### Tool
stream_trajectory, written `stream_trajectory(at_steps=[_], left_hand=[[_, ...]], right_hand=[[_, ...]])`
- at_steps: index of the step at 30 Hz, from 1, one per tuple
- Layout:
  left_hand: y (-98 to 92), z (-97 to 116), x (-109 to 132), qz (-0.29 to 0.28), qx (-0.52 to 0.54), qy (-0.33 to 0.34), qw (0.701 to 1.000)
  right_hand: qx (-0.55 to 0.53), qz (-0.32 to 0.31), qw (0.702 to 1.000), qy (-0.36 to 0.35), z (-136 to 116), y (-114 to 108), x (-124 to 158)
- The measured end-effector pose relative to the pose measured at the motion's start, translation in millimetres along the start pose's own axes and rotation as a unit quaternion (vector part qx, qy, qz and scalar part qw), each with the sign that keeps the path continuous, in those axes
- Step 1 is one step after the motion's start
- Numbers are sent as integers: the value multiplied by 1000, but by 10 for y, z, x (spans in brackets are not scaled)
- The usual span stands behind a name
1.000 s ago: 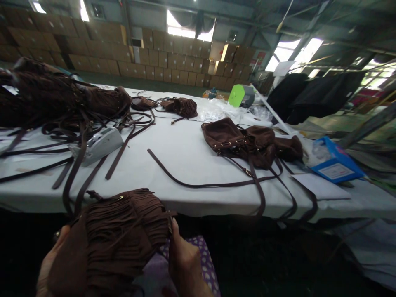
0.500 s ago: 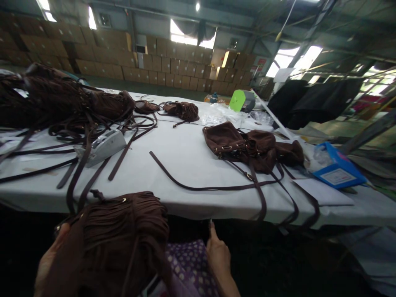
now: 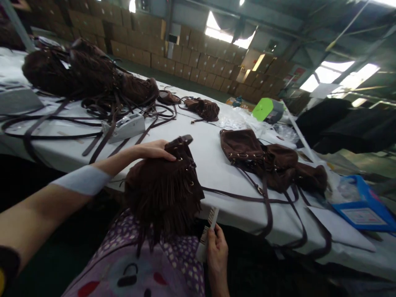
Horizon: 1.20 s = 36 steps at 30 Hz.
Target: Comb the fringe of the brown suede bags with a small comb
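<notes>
The dark brown suede bag with long fringe is sitting at the near edge of the white cloth-covered surface. Its fringe is hanging down over the edge toward the purple spotted fabric on the person's lap, and its gathered top with small metal eyelets is pointing toward the far side. A thin brown strap is running off from the bag to the right.

The left hand is lying open, palm down, on the top of the bag, with the fingers pointing right and touching the rim.

The right hand is hovering below the edge of the surface, just to the right of the fringe. It is pinching a small white card with dark stripes, which is tilting up toward the bag's lower right corner.
</notes>
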<state>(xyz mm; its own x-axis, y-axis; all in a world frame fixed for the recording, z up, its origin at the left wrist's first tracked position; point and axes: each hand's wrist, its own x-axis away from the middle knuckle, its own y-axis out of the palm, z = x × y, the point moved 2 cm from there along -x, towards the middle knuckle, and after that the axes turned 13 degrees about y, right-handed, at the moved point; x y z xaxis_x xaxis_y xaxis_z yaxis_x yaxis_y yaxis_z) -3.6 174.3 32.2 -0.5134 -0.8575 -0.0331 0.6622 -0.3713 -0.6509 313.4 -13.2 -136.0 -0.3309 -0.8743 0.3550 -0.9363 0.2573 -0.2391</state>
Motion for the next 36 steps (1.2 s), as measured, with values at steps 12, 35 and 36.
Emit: stream_trajectory(at_steps=[12,35,36], left_hand=[[722,-715,-875,11,-241,30,970],[772,-987,-833,48,-197,96,975],[775,-994,-834,49,-197,100,974]], right_hand=[[335,-113,837,-418,-880,333,-98],[529,-377,563,-511,-327,1008,95],[508,-374,576,-520,-329,956,125]])
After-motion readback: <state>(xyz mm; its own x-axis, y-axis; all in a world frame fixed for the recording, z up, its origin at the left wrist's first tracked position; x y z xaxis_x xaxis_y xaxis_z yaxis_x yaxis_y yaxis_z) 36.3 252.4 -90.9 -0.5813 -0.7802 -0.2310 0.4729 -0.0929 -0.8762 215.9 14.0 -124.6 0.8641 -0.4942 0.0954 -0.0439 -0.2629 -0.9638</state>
